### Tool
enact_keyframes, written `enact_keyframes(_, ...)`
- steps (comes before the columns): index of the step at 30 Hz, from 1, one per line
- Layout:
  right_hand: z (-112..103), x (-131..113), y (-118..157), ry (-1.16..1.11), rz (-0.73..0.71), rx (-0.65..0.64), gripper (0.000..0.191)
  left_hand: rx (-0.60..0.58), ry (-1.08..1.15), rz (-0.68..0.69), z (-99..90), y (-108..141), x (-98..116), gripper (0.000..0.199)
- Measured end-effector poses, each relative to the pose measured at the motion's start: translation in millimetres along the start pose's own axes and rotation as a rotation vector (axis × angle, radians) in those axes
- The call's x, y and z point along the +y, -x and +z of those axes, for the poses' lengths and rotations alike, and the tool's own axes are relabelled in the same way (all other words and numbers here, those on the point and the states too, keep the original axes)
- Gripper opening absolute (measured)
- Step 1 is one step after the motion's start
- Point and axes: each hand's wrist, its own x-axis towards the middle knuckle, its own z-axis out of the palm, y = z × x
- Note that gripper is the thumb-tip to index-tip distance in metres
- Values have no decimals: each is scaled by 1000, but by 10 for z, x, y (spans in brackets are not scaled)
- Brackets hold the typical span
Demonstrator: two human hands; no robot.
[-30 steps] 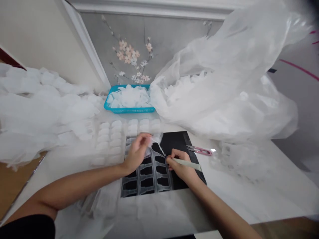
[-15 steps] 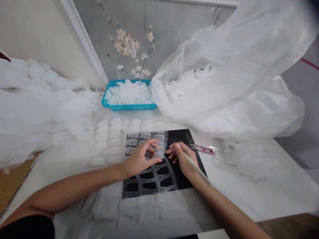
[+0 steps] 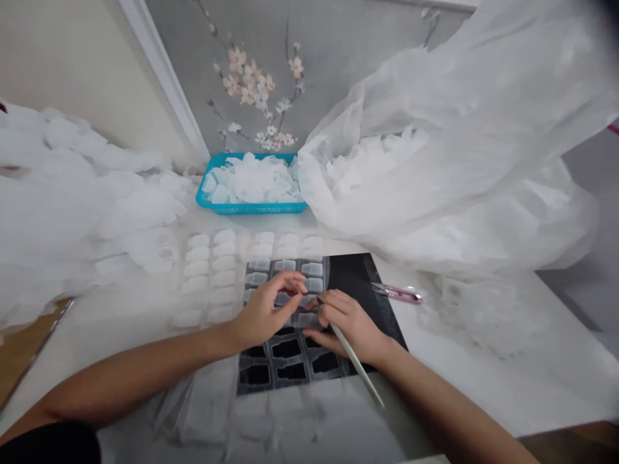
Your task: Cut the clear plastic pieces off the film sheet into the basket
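Note:
My right hand (image 3: 351,322) holds a slim pale stick-like tool (image 3: 360,370) with a dark tip, its long end slanting toward me. Its fingertips lie on a small translucent plastic piece (image 3: 308,320) in a clear sheet of moulded pockets (image 3: 290,348). Just left of it hovers my left hand (image 3: 268,308), fingers bent and thumb slightly apart, with no piece visible between them. Under the sheet lies a black mat (image 3: 353,274). Similar pieces fill the sheet's far pockets, while nearer pockets show black through their openings. My hands hide some middle pockets.
A blue basket (image 3: 232,207) of white translucent pieces stands at the back beside a large clear plastic bag (image 3: 435,193). Pink-handled thread snips (image 3: 399,294) lie right of the mat. White plastic pieces are heaped at left (image 3: 97,193); crumpled clear plastic (image 3: 483,309) lies at right.
The translucent piece at my left fingertips has gone down onto the sheet, and my left hand has drawn back slightly left. My right hand has moved left over it, swinging the tool's end toward me.

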Motion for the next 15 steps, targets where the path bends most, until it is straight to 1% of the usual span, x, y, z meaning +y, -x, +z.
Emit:
enact_keyframes(1, 1, -13, 9, 12, -17, -36, 23, -26, -75, 16, -27, -4, 22, 21)
enact_keyframes(3, 11, -26, 19, 50, -25, -95, 19, -118, -226, 44, -75, -23, 68, 20)
enact_keyframes(5, 36, -14, 27, 71, -18, -102, 18, -194, -329, 71, -104, -45, 107, 25)
enact_keyframes(8, 90, 21, 48, 12, 9, -10, 21, -222, -374, 72, -113, -63, 139, 30)
enact_keyframes(11, 127, 19, 69, -44, 66, 102, 27, -223, -385, 52, -94, -54, 132, 29)
enact_keyframes(13, 134, -4, 73, -74, 109, 157, 30, -202, -418, 84, -71, -39, 105, 27)
enact_keyframes(15, 138, -26, 73, -109, 168, 199, 30, -186, -472, 151, -45, -21, 68, 27)
